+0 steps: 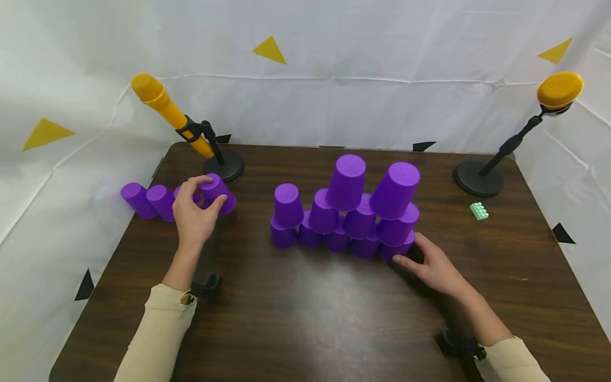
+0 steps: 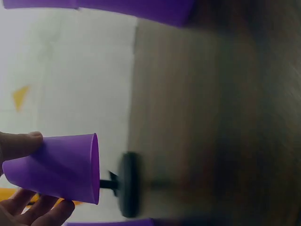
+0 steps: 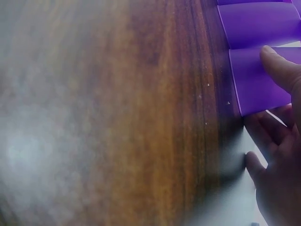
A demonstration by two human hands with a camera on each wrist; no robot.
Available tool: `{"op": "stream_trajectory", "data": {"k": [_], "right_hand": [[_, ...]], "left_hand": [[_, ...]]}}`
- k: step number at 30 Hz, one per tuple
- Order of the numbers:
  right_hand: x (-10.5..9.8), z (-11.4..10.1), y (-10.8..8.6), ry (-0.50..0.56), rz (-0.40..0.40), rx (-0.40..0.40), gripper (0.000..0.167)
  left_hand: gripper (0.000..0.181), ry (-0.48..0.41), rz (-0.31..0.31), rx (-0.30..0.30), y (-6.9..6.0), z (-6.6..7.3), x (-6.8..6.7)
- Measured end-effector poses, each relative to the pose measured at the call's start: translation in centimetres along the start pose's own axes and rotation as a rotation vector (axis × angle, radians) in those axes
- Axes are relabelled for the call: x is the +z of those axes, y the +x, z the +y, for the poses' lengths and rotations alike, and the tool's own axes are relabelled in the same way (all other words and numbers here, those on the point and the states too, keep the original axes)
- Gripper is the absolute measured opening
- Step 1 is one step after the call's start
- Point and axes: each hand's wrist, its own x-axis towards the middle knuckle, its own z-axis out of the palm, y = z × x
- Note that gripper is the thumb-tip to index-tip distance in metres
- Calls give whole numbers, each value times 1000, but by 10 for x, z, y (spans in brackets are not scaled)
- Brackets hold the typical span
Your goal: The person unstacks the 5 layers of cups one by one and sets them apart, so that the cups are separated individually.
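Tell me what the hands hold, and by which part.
Left hand pinches a purple cup by its sides, near the closed end; right hand touches the bottom-right cup, grip unclear.

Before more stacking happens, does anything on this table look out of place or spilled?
One small thing: a pale green toy brick lies alone near the microphone stand on the right, odd because it matches none of the purple cups. Nothing looks spilled.
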Motion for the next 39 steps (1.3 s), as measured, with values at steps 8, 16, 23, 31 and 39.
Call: {"op": "stream_trajectory", "data": {"k": [8, 16, 23, 31, 39], "right_hand": [[0, 0, -1, 6, 0, 12, 53], [0, -1, -1, 9, -2, 21, 54], [1, 0, -1, 9, -7, 30, 56], [1, 1, 0, 10, -13, 23, 57], [1, 3, 0, 8, -16, 29, 57]], "left_hand": [[43, 192, -20, -30, -4, -16, 7], [42, 284, -60, -58, -5, -22, 12], [43, 283, -63, -68, -6, -23, 13], [43, 284, -55, -57, -7, -22, 12], [42, 264, -1, 1, -3, -12, 4]]}}
